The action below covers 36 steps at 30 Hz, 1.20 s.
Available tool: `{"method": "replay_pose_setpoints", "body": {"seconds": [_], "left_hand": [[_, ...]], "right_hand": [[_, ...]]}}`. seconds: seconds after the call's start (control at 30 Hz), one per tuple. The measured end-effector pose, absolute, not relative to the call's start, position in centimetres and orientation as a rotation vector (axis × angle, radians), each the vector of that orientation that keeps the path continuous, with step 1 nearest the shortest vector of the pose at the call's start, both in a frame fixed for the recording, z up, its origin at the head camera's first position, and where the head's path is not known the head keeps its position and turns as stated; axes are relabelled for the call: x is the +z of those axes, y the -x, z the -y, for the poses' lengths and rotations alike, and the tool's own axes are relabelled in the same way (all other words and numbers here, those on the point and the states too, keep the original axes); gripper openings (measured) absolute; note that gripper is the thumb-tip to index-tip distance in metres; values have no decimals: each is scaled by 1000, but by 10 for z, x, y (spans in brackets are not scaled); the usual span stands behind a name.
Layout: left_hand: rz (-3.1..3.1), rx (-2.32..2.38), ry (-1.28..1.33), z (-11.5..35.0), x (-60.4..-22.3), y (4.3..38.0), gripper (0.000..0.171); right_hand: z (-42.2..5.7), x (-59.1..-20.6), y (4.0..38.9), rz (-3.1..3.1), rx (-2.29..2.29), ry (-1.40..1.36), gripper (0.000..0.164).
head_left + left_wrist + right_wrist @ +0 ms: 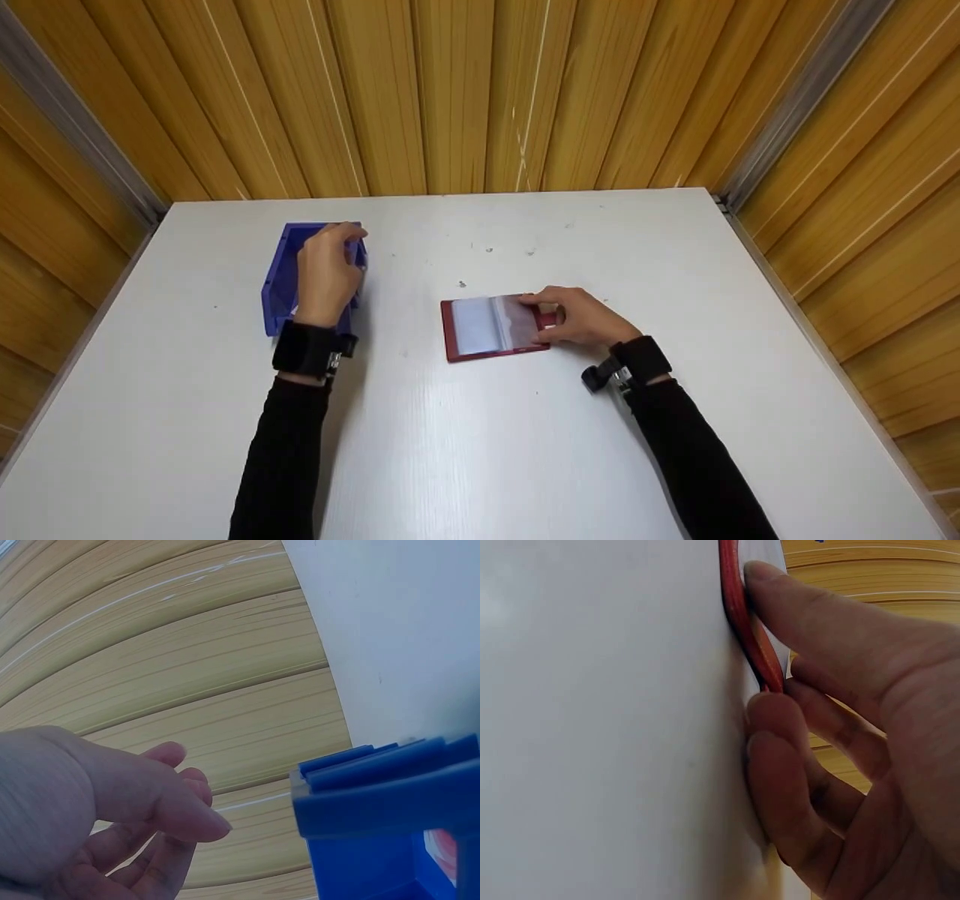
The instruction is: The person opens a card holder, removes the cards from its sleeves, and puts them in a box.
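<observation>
A small red card holder (450, 341) lies opened on the white table, with clear plastic sleeves (476, 326) showing inside it. My right hand (581, 315) grips its right end, thumb near the lower edge and a finger at the upper corner. In the right wrist view the thumb lies along the red cover (742, 622), with other fingers curled by its edge. Over a blue plastic bin (277, 277) is my left hand (328, 274). The left wrist view shows that hand's fingers loosely bent around nothing, beside the bin's wall (390, 795).
Something white and pink (444, 849), only partly visible, is inside the bin. The white table (465, 450) ends at a wood-patterned corrugated wall (450, 97), with similar panels at both sides. Each wrist wears a black strap with a small camera.
</observation>
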<state>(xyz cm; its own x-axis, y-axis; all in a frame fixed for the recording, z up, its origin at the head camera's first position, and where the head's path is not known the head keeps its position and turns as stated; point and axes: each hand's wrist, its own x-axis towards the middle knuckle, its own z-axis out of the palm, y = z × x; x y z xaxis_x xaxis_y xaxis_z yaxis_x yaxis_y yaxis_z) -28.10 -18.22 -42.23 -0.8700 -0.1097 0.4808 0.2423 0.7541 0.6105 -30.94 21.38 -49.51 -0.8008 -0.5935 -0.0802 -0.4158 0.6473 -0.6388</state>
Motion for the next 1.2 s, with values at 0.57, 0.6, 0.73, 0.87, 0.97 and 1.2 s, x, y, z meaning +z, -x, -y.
{"method": "replay_pose_setpoints", "body": {"seconds": [0.57,0.6,0.73,0.87,0.97,1.2], "left_hand": [[2479,-947,89,182,-423,282,43],[2481,-950,86,182,-423,282,43],[2485,-955,80,182,-423,282,43],[2480,-922,94,182,-424,282,43],[2479,-906,101,183,-425,283,44],[2479,-921,96,182,-425,283,43]], "right_hand": [[-214,-494,309,-2578,-902,820,64],[-214,-495,309,-2579,-899,819,64],[-214,-494,309,-2576,-904,816,64],[-214,-494,310,-2571,-902,822,64],[-215,-494,311,-2573,-894,831,64],[-215,-496,312,-2580,-885,852,64]]}}
